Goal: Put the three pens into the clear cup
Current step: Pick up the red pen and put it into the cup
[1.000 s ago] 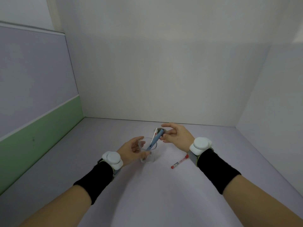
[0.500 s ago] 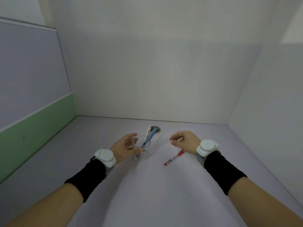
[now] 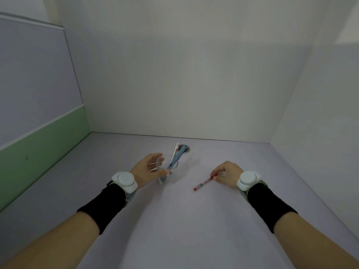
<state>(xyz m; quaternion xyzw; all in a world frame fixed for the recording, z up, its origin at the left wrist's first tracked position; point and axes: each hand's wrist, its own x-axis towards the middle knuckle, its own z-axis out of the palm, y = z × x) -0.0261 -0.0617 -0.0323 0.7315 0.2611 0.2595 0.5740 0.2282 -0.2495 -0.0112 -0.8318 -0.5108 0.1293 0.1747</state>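
Note:
The clear cup (image 3: 171,178) stands on the pale table, with my left hand (image 3: 148,169) wrapped around its left side. Two pens lean inside it: a blue pen (image 3: 175,159) and a white pen (image 3: 174,153) just behind it, both tilted to the upper right. A red pen (image 3: 204,183) lies on the table to the right of the cup. My right hand (image 3: 228,172) rests at the red pen's upper end with fingertips pinched on it; the pen still lies flat.
A small round hole (image 3: 187,149) sits in the table (image 3: 174,220) behind the cup. White walls close the back and right; a green and grey panel (image 3: 38,144) closes the left. Both wrists carry white trackers and black bands.
My right hand let go of the blue pen in the cup, moved right and down, and closed its fingertips on the red pen. The left hand stayed on the cup.

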